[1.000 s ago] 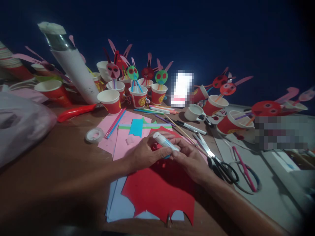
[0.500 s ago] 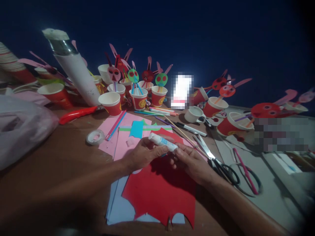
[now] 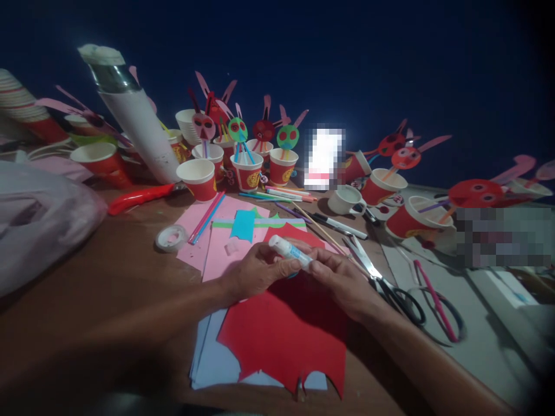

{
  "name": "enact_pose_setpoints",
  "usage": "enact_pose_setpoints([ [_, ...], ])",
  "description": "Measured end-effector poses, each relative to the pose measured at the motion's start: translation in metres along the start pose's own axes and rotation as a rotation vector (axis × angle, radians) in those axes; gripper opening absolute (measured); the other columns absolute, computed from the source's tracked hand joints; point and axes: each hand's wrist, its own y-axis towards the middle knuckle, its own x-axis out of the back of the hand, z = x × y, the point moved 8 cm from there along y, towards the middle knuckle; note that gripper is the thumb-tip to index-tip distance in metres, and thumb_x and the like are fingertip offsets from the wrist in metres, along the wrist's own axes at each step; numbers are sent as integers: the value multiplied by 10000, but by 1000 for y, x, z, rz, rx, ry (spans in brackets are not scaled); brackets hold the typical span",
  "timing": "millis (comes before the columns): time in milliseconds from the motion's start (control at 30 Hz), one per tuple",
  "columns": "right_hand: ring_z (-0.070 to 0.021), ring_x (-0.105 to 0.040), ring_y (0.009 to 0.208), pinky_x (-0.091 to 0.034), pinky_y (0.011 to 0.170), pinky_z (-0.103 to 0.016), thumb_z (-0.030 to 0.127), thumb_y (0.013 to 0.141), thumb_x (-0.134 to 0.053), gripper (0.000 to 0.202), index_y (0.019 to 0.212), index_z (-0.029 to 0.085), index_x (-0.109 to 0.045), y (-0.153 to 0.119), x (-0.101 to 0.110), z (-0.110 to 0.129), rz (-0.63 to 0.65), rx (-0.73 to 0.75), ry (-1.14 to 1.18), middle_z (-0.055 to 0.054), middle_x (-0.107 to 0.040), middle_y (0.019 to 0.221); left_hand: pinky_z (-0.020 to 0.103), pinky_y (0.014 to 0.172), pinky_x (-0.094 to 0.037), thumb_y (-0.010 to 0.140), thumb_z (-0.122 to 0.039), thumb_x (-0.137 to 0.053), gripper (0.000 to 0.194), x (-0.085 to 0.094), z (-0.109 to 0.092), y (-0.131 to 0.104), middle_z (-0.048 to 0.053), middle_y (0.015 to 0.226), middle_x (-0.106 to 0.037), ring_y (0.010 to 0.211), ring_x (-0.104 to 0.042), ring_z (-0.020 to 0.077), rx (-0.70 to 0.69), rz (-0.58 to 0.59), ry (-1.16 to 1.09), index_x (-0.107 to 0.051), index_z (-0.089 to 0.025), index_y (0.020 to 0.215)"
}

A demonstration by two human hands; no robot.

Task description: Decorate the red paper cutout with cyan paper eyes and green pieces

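White tube with a blue-printed label sits tilted between both hands, over the red paper on the table. The left hand has its grip closed around the barrel, thumb across the near side, leaving the upper end bare. The right hand seems to have its grip pinched on the lower end — the fingers hide the exact contact. To handle it well, I'd let the left hold the barrel firmly and the right do any fine turning, without squeezing hard — and keep the right clear of the scissors lying open just beside it.
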Motion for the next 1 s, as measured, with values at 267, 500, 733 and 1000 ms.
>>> enact_pose_setpoints([
  [267, -119, -503, 528, -380, 525, -253, 555, 895, -410, 469, 759, 162, -625, 1, -6, -10, 74, -73, -22, -15, -585, 619, 331, 822, -488, 779, -369, -670, 327, -2, 7, -1, 71, 908, -704, 797, -652, 182, 84, -10, -102, -678, -158, 1028],
  [500, -95, -496, 627, -395, 596, -211, 390, 769, -695, 239, 820, 192, -572, -2, 1, 10, -23, 39, -114, 30, -576, 715, 320, 900, -447, 781, -355, -665, 298, 4, 4, -1, 69, 1002, -693, 996, -609, 215, 73, -39, 6, -689, -164, 1009],
  [733, -116, -505, 529, -378, 537, -255, 567, 895, -400, 466, 786, 163, -606, 0, -1, -6, 70, -74, -106, -5, -572, 613, 321, 819, -481, 779, -388, -666, 338, -2, 6, -1, 75, 877, -691, 830, -636, 193, 54, 0, -63, -688, -138, 1005],
  [1000, -107, -460, 615, -374, 576, -226, 446, 776, -667, 270, 799, 197, -566, -1, 3, 9, -23, 22, -159, 29, -535, 688, 330, 921, -428, 793, -356, -656, 290, 5, 5, -2, 65, 985, -681, 984, -595, 208, 50, -28, 16, -687, -171, 1015],
])
